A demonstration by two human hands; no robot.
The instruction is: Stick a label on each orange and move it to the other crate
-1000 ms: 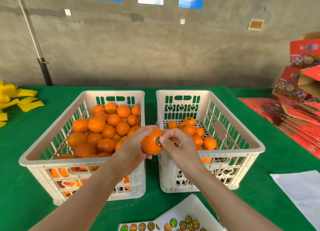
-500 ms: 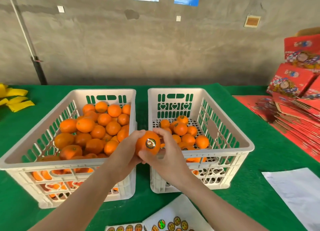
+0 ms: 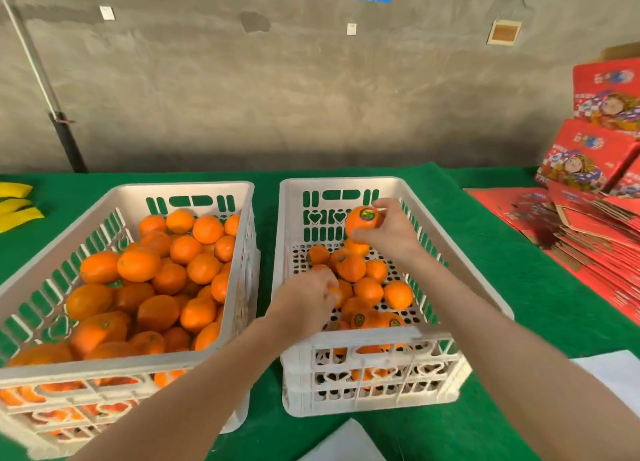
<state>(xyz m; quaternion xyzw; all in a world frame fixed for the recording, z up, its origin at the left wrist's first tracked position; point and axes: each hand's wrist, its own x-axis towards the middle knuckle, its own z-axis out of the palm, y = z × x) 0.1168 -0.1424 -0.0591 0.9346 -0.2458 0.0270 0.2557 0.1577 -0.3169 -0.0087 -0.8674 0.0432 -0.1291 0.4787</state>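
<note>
Your right hand (image 3: 389, 232) is stretched forward over the far half of the right crate (image 3: 381, 336), and its forearm runs in diagonally above the crate's near right corner. Its fingers and thumb curl round a labelled orange (image 3: 360, 227). It holds the orange just above the top of the orange pile (image 3: 369, 289) on the crate floor, a little short of the far wall. The shiny round label (image 3: 367, 214) faces up toward you.

Your left hand (image 3: 308, 301) hangs lower and nearer to you, to the left of the right hand. It is over the near left part of the same crate, knuckles up and fingers curled down close to the fruit. It is blurred, so you cannot tell whether it grips anything. The two hands are well apart.

Around the right hand, bare perforated floor shows toward the far left corner and along the right wall. The fruit is bunched in the middle and toward the near wall, under and beside your left hand.

To the left of your left hand, the left crate (image 3: 180, 187) stands just beside the right one. A narrow strip of green cloth (image 3: 268, 197) shows between their walls. This crate carries an orange heap (image 3: 156, 280) that reaches close to its rim.

To the right of your right arm lies a white sheet (image 3: 616, 370). Further off in that direction are flat red cartons (image 3: 588, 225).
</note>
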